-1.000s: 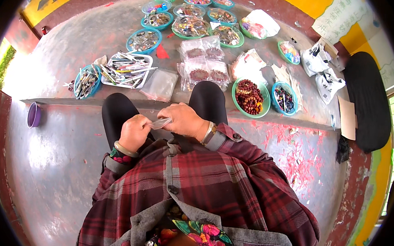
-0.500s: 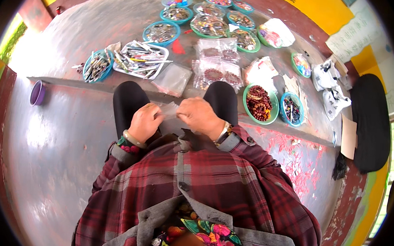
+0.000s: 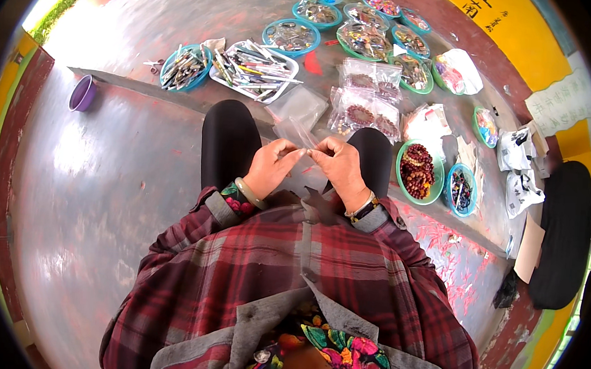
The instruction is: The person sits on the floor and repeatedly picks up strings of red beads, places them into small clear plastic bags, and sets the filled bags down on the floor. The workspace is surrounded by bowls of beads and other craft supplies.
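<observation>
Clear plastic bag (image 3: 291, 130), pinched at its near end by the left hand (image 3: 271, 166) and the right hand (image 3: 342, 167), is held above the gap between black-clad knees (image 3: 229, 136), the two hands nearly meeting. Beyond, a raised ledge (image 3: 184, 19) carries flat clear bags (image 3: 301, 106), packaged beaded bracelets (image 3: 361, 114) and a green bowl (image 3: 438, 177) of dark red beads (image 3: 416, 173).

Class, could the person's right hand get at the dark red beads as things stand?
Probably yes: the dark red beads lie uncovered in a green bowl. Only the right knee seems between, and the right hand could likely pass over it, though that hand holds a clear bag.
</observation>
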A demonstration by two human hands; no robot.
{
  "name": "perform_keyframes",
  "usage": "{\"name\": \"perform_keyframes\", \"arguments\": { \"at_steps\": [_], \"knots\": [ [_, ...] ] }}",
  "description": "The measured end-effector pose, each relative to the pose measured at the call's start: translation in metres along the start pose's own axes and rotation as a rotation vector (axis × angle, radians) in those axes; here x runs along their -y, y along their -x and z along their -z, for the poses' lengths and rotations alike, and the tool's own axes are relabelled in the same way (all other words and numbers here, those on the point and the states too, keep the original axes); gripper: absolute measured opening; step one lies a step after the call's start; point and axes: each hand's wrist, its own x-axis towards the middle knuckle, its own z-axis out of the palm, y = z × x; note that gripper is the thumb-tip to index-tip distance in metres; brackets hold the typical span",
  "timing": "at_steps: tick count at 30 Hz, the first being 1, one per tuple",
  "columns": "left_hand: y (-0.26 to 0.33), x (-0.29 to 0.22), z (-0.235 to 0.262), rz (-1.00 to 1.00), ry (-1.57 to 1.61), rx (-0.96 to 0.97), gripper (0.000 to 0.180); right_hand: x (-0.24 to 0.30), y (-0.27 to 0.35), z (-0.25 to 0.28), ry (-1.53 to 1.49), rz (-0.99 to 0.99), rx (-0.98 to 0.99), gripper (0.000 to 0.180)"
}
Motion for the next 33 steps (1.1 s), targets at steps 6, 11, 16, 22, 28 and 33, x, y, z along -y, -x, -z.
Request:
{"name": "perform_keyframes", "arguments": {
  "at_steps": [6, 11, 16, 22, 28, 33],
  "knots": [
    [-0.004, 0.013, -0.002, 0.195, 0.325, 0.061, 0.025, -0.003, 0.003, -0.012, 0.317, 0.303, -0.041, 0.011],
    [-0.004, 0.011, 0.000, 0.261, 0.386, 0.059, 0.026, -0.009, 0.003, -0.012, 0.416, 0.450, -0.074, 0.010],
    [-0.004, 0.018, 0.000, 0.277, 0.504, 0.053, 0.021, -0.011, 0.004, -0.013, 0.409, 0.404, -0.026, 0.013],
    [-0.006, 0.023, -0.001, 0.333, 0.435, 0.051, 0.012, -0.029, 0.000, -0.018, 0.289, 0.290, 0.018, 0.018],
    [-0.008, 0.041, 0.004, 0.333, 0.380, 0.006, 0.009, -0.027, -0.002, -0.009, 0.313, 0.246, -0.104, 0.017],
    [-0.008, 0.042, -0.002, 0.228, 0.305, -0.080, 0.021, -0.020, 0.001, -0.009, 0.437, 0.396, -0.159, 0.015]
  ]
}}
